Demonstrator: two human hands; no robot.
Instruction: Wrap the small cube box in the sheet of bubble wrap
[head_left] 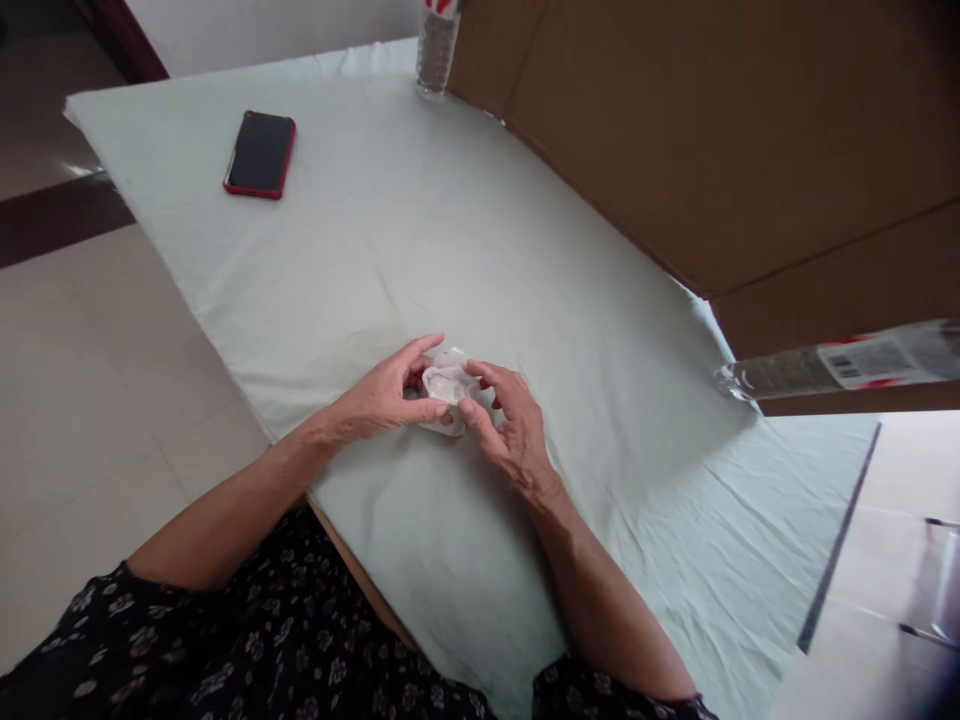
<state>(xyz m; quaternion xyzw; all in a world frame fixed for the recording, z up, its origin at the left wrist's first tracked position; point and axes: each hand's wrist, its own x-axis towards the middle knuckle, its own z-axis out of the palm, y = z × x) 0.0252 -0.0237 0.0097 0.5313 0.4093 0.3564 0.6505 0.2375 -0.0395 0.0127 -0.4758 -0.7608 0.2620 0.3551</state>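
view down from head height: two bare hands meet over the near-middle of a pale green cloth (360,245). btwn them is a small, whitish, part see-through packet (448,385); can't tell if its base touches the cloth. left hand (384,393) is half-curled round the packet's left side, thumb to the near side, forefinger stretched out, other fingers behind, partly hidden. right hand (512,415) is narrower, thumb + forefinger pinching at the packet's right edge. contents too small to tell.

handling tips: packet looks thin + soft, so a light pinch prob. works best, w/ left hand as the steady one & right fingertips doing fine work at the rim. a hard squeeze could crumple it; working low over the cloth means a short drop if it slips.

far left: phone in red case (260,153), lying flat, well apart from hands. far right: brown cardboard (675,140), w/ far bottle (435,55) & right bottle (795,372) beside it, both clear.
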